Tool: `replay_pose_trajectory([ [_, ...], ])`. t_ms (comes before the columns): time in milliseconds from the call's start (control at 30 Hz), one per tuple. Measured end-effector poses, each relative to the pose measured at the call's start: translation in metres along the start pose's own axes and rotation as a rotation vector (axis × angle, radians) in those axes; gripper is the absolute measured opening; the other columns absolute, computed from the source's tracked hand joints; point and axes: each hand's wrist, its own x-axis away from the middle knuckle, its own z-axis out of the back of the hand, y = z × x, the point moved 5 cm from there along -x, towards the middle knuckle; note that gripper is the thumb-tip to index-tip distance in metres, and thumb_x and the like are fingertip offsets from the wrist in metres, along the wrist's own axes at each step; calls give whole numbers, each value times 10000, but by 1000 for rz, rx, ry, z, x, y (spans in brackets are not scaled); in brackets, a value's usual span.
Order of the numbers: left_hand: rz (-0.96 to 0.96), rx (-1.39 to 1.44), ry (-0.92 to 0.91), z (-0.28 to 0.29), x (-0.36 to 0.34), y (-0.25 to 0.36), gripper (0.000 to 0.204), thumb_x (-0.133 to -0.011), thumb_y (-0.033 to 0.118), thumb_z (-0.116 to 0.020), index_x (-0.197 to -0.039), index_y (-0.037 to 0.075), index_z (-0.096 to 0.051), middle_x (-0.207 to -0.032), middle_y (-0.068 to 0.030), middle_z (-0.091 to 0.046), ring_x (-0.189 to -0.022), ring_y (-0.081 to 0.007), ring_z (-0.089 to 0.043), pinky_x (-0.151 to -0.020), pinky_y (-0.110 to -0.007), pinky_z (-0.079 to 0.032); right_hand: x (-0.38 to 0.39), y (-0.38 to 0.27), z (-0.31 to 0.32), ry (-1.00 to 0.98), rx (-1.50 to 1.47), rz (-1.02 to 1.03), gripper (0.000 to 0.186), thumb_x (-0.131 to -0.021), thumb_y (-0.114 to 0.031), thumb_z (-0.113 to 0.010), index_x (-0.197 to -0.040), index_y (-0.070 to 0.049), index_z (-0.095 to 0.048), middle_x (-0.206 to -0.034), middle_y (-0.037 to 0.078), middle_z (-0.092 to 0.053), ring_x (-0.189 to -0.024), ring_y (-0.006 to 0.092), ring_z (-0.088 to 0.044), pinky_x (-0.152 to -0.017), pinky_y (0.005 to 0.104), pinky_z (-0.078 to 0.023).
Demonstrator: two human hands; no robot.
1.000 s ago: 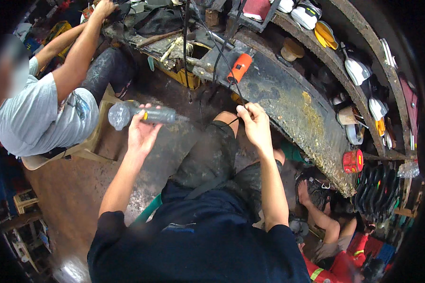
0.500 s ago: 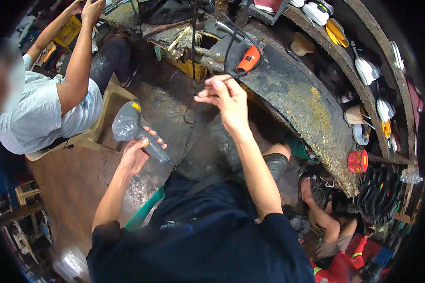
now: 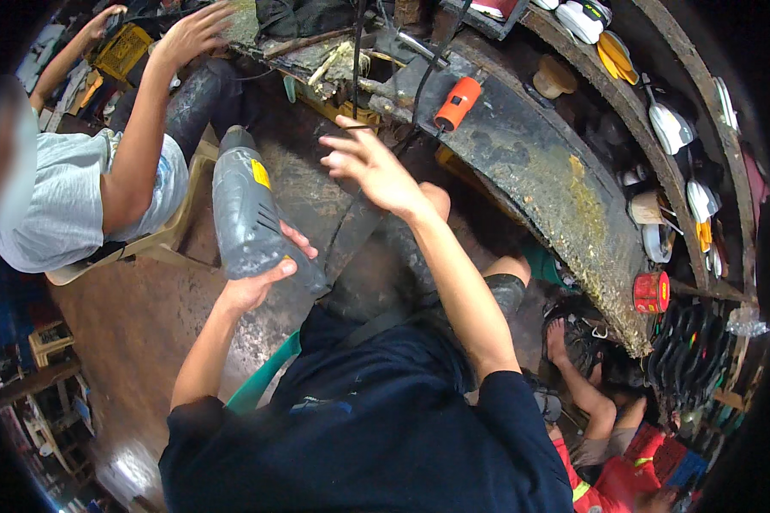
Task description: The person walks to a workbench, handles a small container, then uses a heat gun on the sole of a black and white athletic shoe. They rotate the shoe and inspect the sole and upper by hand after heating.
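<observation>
My left hand (image 3: pixel 263 282) is wrapped round the handle of a grey heat gun (image 3: pixel 246 203) with a yellow label. Its barrel points up and away from me, beside the seated person at left. My right hand (image 3: pixel 370 167) is raised over the middle, fingers apart and slightly blurred, with nothing visibly held. Close by its fingertips, a black cord (image 3: pixel 357 64) hangs down. A bright orange, rounded device (image 3: pixel 459 104) on a black cord lies on the worn bench (image 3: pixel 535 158), beyond my right hand.
At left a person in a grey shirt (image 3: pixel 85 192) sits on a plastic chair (image 3: pixel 175 248), arms raised. Curved shelves at right hold several shoes (image 3: pixel 672 128) and a red can (image 3: pixel 650 292). Another person in red (image 3: pixel 620 479) sits at lower right.
My left hand has turned the heat gun more upright and brought it closer to view. My right hand has opened from a pinch at the cord and shifted slightly left.
</observation>
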Motion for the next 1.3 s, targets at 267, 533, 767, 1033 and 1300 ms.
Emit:
replay_pose_trajectory([
  [267, -48, -544, -68, -33, 0, -2, 492, -879, 62, -842, -1302, 69, -590, -1235, -95, -668, -1229, -243, -657, -1089, -454, -521, 99, 11, -26, -375, -18, -32, 930, -1046, -523, -617, -1655, 53, -215, -1681, 222, -354, -1569, 316, -324, -1277, 417, -244],
  [533, -216, -719, -193, -130, -20, 27, 423, -811, 42, -754, -1222, 28, -658, -1262, -186, -647, -1193, -382, -611, -1045, -459, -506, 182, -36, -43, 141, 133, 143, 1194, -761, -448, -915, -1654, -8, -254, -1687, 179, -336, -1544, 335, -340, -1276, 476, -257],
  [767, -682, -897, -615, -243, -27, 81, 678, -826, 109, -755, -1422, -62, -481, -1455, -246, -476, -1375, -474, -452, -1153, -544, -396, 221, -110, -9, 418, -173, 298, 986, -882, -458, -756, -1660, -74, -287, -1661, 190, -387, -1517, 419, -382, -1263, 578, -281],
  [1033, -617, -547, -966, -167, -30, 142, 321, -971, 234, -762, -1221, 35, -783, -1198, -169, -772, -1131, -374, -728, -1026, -462, -561, 320, -199, 47, 682, -276, 761, 935, -815, -424, -702, -1588, -28, -356, -1421, 270, -563, -1171, 406, -662, -890, 555, -628],
  [1300, -195, -584, -60, -61, -197, 53, 279, -1094, 211, -584, -1261, 22, -703, -1008, -53, -757, -930, -120, -685, -850, -297, -553, 439, -283, 28, 506, -89, 874, 833, -993, -324, -581, -1703, -160, -176, -1699, 215, -294, -1500, 426, -410, -1192, 706, -335],
])
